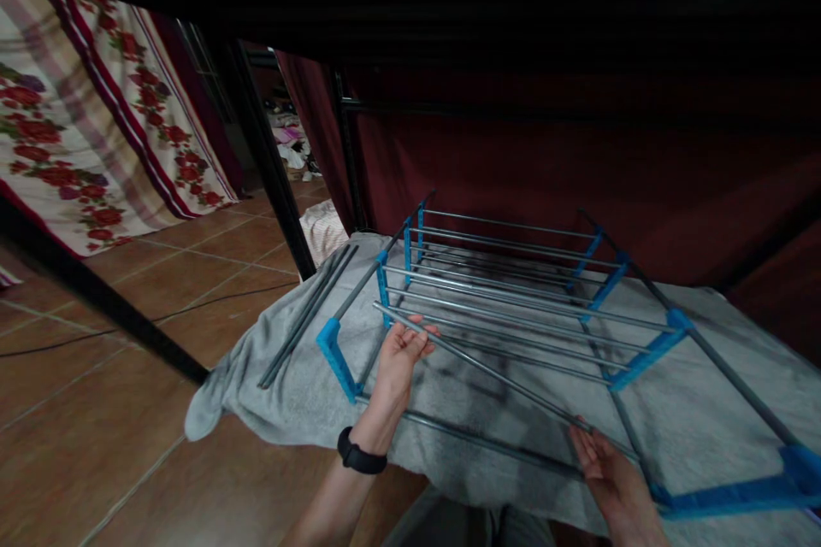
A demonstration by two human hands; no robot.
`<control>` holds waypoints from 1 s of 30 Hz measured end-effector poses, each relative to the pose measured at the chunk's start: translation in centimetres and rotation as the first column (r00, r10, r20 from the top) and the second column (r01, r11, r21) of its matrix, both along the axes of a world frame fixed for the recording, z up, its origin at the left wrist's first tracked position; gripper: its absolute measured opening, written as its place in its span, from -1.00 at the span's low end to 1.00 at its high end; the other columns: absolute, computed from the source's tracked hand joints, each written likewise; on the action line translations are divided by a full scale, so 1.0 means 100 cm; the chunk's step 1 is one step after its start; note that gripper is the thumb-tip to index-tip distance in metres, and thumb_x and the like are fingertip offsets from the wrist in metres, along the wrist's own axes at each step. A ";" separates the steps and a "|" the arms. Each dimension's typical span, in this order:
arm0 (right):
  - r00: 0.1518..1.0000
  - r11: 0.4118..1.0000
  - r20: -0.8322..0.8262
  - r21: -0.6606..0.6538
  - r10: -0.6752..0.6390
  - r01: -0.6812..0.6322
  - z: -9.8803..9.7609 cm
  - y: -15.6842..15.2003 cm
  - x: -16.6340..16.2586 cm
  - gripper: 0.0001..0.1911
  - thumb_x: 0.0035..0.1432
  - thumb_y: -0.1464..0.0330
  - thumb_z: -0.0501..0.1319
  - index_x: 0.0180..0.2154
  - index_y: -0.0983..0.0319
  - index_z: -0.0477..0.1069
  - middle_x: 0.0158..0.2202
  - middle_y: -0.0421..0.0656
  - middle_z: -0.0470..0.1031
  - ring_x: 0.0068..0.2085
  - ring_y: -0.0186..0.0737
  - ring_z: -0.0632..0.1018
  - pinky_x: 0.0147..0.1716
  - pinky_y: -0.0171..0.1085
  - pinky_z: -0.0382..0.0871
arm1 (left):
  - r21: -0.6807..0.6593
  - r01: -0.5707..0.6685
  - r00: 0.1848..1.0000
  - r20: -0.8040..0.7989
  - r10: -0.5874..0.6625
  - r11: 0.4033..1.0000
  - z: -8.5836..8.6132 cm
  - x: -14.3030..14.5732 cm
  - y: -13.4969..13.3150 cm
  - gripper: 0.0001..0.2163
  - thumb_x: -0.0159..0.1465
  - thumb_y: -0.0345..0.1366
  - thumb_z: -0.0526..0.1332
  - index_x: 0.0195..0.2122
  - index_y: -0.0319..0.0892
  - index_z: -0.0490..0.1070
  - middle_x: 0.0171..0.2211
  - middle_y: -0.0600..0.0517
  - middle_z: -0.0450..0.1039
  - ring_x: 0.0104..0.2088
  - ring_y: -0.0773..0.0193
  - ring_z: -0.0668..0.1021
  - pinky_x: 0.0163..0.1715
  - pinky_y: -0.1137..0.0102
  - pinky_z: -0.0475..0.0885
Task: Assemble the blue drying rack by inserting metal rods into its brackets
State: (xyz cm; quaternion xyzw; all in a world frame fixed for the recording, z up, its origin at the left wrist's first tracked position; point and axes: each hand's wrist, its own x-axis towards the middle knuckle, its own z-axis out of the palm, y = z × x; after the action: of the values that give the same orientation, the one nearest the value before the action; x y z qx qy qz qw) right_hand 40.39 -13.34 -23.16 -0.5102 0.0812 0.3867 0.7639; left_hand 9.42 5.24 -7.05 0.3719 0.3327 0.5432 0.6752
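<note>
A thin grey metal tube (493, 373) slants across the front of a rack. My left hand (405, 350), with a black band on its wrist, is closed on the tube near its upper left end. My right hand (603, 460) grips the same tube near its lower right end. The rack (513, 278) is built of grey tubes joined by blue plastic brackets and lies on a grey blanket. Nearest my left hand is a blue bracket (337, 359). Another blue bracket (744, 487) lies to the right of my right hand.
Several loose grey tubes (308, 316) lie on the grey blanket (237, 385) at the left. Black metal frame posts (273, 154) stand around it, with a dark beam overhead. A floral cloth (103, 120) hangs at the left above the tiled floor (83, 393). A dark red curtain (513, 154) hangs behind.
</note>
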 end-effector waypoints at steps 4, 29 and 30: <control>0.998 1.000 -0.055 0.017 -0.018 0.019 -0.003 -0.004 -0.001 -0.79 -0.09 0.61 0.21 -0.37 0.25 0.44 -0.32 -0.19 0.56 -0.27 -0.29 0.62 -0.17 -0.27 0.59 | 0.058 0.014 1.000 -0.026 -0.013 0.998 0.007 -0.001 -0.005 -0.55 0.04 -0.21 0.44 -0.07 -0.19 0.39 -0.24 -0.11 0.60 -0.22 0.17 0.62 -0.23 0.33 0.46; 0.990 0.995 -0.097 -0.013 -0.103 0.102 0.009 -0.030 0.010 -0.67 -0.08 0.65 0.18 -0.33 0.15 0.23 -0.22 -0.21 0.50 -0.28 -0.29 0.62 -0.33 -0.25 0.62 | 0.171 -0.184 0.983 0.022 0.183 0.968 0.049 -0.025 -0.015 -0.61 0.15 -0.11 0.34 -0.05 -0.20 0.43 -0.29 -0.04 0.57 -0.28 0.28 0.59 -0.27 0.41 0.44; 0.994 0.997 -0.081 -0.012 -0.079 0.078 0.011 -0.033 0.010 -0.69 -0.08 0.63 0.18 -0.33 0.15 0.24 -0.22 -0.20 0.50 -0.28 -0.28 0.62 -0.33 -0.25 0.62 | 0.185 -0.205 0.979 0.027 0.203 0.961 0.051 -0.027 -0.015 -0.61 0.16 -0.13 0.34 -0.04 -0.18 0.41 -0.30 -0.03 0.57 -0.29 0.28 0.59 -0.27 0.41 0.43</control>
State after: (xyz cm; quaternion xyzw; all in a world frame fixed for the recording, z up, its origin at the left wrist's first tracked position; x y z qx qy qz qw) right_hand 41.36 -16.63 -22.06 -0.4940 0.1340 0.3765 0.7722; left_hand 6.74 3.75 -1.97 0.3952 0.3142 0.6402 0.5790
